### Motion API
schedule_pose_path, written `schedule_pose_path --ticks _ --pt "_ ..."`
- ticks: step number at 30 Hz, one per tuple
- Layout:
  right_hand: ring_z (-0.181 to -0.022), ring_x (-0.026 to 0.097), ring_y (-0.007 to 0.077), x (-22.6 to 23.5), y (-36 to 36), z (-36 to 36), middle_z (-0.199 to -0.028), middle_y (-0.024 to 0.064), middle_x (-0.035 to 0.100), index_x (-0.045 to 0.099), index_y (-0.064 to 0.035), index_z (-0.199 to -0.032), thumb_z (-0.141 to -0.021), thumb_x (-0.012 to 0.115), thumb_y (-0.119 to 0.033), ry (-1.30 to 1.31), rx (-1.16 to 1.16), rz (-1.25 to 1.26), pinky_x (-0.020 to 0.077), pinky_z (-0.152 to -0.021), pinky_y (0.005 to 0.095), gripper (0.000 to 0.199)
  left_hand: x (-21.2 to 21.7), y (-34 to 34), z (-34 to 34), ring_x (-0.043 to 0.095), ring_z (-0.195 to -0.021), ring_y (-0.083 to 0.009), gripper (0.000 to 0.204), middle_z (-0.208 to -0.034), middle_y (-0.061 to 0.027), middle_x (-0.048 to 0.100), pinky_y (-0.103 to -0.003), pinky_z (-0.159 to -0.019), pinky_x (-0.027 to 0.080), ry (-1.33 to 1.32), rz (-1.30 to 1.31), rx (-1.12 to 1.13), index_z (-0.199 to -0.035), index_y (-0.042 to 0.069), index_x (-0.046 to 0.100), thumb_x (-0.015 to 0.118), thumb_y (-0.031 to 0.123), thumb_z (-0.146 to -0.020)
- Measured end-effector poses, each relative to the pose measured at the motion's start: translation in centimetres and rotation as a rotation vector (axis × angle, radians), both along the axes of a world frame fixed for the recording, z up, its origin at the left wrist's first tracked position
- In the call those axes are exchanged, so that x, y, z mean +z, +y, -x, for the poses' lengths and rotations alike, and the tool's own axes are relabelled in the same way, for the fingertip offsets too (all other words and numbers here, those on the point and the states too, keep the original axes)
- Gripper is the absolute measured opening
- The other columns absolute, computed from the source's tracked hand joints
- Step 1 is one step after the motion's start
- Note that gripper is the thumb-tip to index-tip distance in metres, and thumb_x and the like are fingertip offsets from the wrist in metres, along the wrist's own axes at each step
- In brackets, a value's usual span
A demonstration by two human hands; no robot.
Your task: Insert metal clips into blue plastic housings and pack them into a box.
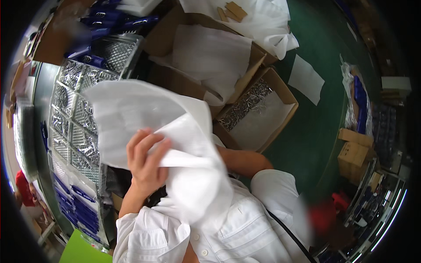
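Mid-frame, our left hand point(147, 162) pinches a white foam sheet point(149, 118) with curled fingers, lifted above the bench point(315, 131); our right hand is hidden behind it, so we cannot tell its grip; the sheet seems not yet placed

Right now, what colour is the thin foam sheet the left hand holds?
White, seen in the head view: thin foam sheet, left hand.

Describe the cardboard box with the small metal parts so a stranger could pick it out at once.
Start at the green table on the right. At its left edge, just right of the big white sheet that the left hand holds, an open cardboard box sits at a slant. Unlike the box above it, stuffed with white sheets, it holds a strip of small shiny metal parts.
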State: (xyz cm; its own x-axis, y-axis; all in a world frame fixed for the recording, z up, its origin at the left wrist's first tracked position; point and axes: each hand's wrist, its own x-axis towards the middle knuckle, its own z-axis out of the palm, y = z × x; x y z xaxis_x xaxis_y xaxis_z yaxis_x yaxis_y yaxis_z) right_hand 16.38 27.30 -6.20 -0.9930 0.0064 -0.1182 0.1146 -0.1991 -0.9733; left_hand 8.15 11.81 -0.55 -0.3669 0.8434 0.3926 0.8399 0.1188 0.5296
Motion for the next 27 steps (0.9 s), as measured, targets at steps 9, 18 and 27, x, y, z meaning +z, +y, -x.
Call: schedule_pose_path --ticks 9,18,27 --pt "-0.093 0.073 0.0458 -16.3 26.8 -1.7 -0.095 0.0254 0.075 0.070 0.0056 -0.116 -0.092 0.067 -0.007 -0.089 -1.444 -1.039 0.0563 -0.080 0.0470 0.027 -4.6 -1.2 1.7 0.065 -0.123 -0.0362 0.046 -0.133 -0.0175 0.068 -0.052 -0.114 0.042 -0.234 0.280 0.293 -0.121 0.001 0.072 0.057 -0.014 -0.080" --pt "-0.124 0.059 0.0406 -35.4 30.8 5.3 -0.137 0.0210 0.059 0.053 -0.0117 -0.144 -0.085 0.082 -0.034 -0.588 -0.257 -1.497 0.0537 -0.098 0.0554 0.069 -6.9 -0.6 2.4 0.066 -0.120 -0.0326 0.045 -0.136 -0.0101 0.067 -0.056 -0.112 0.044 -0.353 0.468 0.326 -0.126 0.007 0.069 0.059 -0.010 -0.085" --pt "-0.139 0.050 0.0438 -32.8 25.8 -4.9 -0.153 0.0207 0.051 0.056 -0.0005 -0.140 -0.092 0.076 -0.019 -0.357 -0.497 -1.386 0.0434 -0.114 0.0522 0.056 -9.1 2.6 3.1 0.064 -0.123 -0.0325 0.033 -0.137 -0.0101 0.065 -0.055 -0.113 0.043 -0.443 0.543 0.328 -0.133 0.007 0.065 0.057 0.008 -0.101"
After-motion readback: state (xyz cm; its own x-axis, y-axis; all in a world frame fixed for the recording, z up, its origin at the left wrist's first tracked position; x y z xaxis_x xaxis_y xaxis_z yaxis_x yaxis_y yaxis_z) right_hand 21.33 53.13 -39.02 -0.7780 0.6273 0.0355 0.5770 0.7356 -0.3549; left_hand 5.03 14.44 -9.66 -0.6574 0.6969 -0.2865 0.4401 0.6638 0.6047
